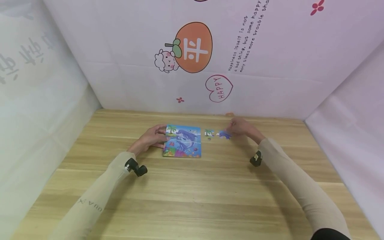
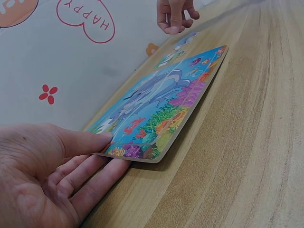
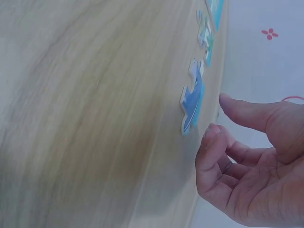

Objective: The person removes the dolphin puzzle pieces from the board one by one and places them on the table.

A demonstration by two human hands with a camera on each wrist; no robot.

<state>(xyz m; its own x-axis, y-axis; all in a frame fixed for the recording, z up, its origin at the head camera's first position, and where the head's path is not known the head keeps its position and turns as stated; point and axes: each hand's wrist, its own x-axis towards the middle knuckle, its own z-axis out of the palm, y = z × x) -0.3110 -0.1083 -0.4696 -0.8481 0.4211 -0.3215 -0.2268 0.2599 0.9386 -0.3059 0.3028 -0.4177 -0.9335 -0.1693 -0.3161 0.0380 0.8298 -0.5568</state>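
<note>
A square dolphin jigsaw puzzle (image 1: 183, 141) lies on the wooden table, its near edge slightly raised in the left wrist view. My left hand (image 1: 151, 137) pinches its left edge, thumb (image 2: 90, 141) on top and fingers beneath. To the puzzle's right are two loose pieces: a palm-tree piece (image 1: 209, 133) and a blue dolphin piece (image 1: 224, 134). Just beside the dolphin piece (image 3: 192, 102) hovers my right hand (image 1: 241, 126). In the right wrist view its fingers are loosely bent, the thumb stands apart from them, and nothing is between them.
A white printed cloth (image 1: 135, 86) rises behind the table's back edge, and pale cloth walls (image 1: 39, 100) stand at both sides. The wooden tabletop (image 1: 195, 200) stretches toward me between my forearms. A tiny blue bit (image 1: 209, 139) lies below the palm-tree piece.
</note>
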